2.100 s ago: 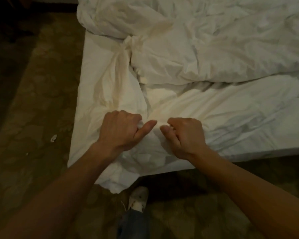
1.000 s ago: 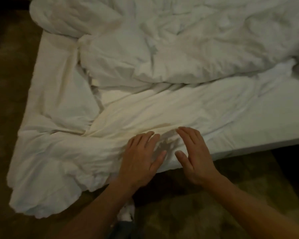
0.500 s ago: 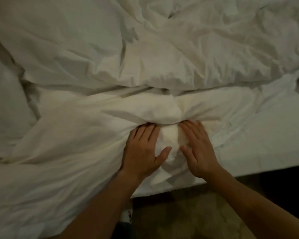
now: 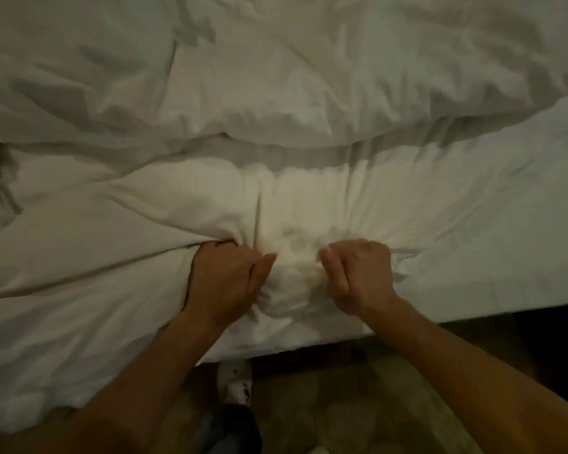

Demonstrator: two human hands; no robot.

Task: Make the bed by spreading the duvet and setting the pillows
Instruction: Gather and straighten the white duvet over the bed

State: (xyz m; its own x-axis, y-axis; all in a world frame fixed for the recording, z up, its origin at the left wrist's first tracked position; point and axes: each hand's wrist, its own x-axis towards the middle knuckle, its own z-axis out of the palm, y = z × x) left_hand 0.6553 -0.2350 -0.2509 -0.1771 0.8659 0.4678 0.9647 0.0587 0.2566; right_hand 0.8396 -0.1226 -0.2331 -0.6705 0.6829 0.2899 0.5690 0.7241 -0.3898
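The left hand (image 4: 225,276) is gripping a bunched fold of the white duvet (image 4: 276,103), fingers curled into the cloth, thumb lying along it. The right hand (image 4: 361,276) is clenching the same gathered fold just beside it, toward three o'clock. The duvet is lying crumpled across the bed (image 4: 505,273), its thick bulk heaped toward twelve o'clock and its near edge hanging off toward seven o'clock. A white shoe (image 4: 236,381) is showing on the patterned carpet (image 4: 341,404) at six o'clock, below the hands. No containers are showing
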